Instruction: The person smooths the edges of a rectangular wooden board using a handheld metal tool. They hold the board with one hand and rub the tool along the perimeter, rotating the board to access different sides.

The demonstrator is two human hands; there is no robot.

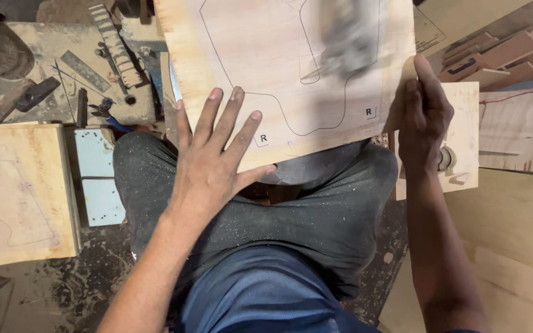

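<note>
— Now, from the head view, where is the plywood sheet (279, 68)?
— Across the person's knees; curved outlines are pencilled on it; the left hand (214, 163) lies flat at its near edge, fingers spread wide; the right hand (424, 117) pinches its right edge, thumb on top.
— And beside it?
— A second marked board (13, 191) at left.

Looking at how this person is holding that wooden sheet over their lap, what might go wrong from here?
The plywood sheet rests across the lap; it may tip or slide. The left hand presses flat near its lower edge, close to the drawn outline, so any cutting along that line would pass near the fingers. The right hand only pinches the right edge, a grip that might slip. The blurred object above cannot be identified.
</note>
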